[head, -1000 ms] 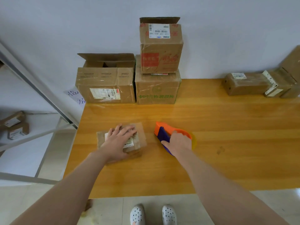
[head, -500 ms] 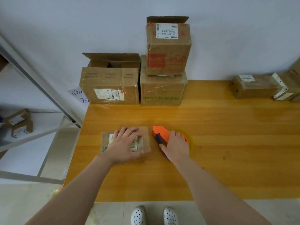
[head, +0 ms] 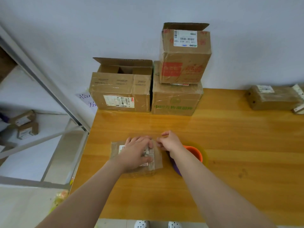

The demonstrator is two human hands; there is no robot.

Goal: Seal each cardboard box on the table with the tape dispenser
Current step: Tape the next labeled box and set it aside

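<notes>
Left fingers point(head: 141, 140) on small box point(head: 115, 151), label point(head: 185, 38) "A03 160"

forearms point(head: 98, 186): bare | shoes point(head: 141, 224): white clogs (dotted with dark holes)

I am reading a white shipping label point(head: 185, 38) on the top stacked box point(head: 185, 66). It is sitting upside down and showing what looks like "159 139 A03 160" by a barcode. A paper sheet point(head: 87, 101) on the wall is showing blue handwritten characters 临 and 放. I am finding the green print on the lower box point(head: 176, 99) and the open box's label point(head: 119, 101) too blurred.
</notes>
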